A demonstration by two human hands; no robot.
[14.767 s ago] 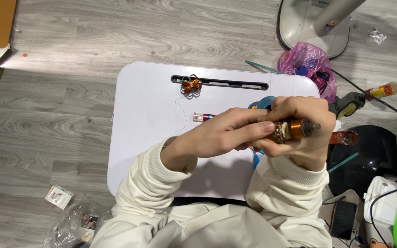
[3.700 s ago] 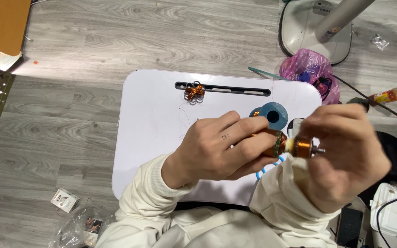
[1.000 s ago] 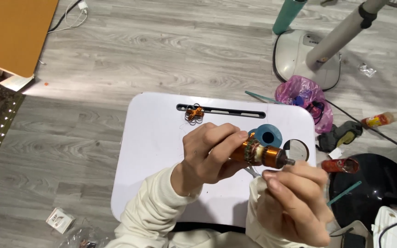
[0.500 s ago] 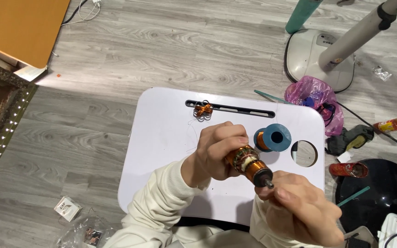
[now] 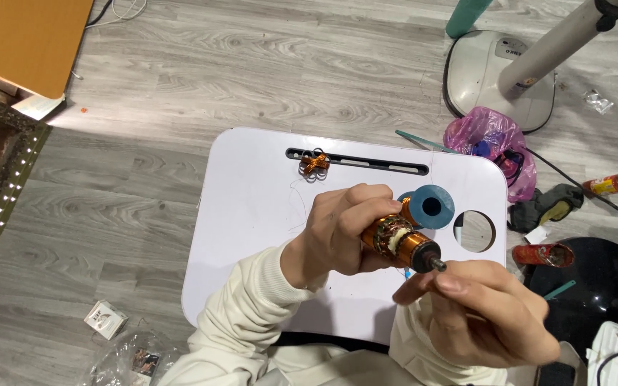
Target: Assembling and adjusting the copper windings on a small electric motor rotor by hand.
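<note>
Lowered slightly, right hand (image 5: 481, 314) seemingly touches the copper-wound rotor (image 5: 400, 243)

left hand (image 5: 341, 232): our fingers curl shut around what we grip, thumb on the near side, knuckles up | right hand (image 5: 477, 311): lower and nearer to us, back of hand up, fingers bent, fingertips (image 5: 446, 283) pinched toward the left hand | forearms: both in cream sleeves, converging from below
</note>
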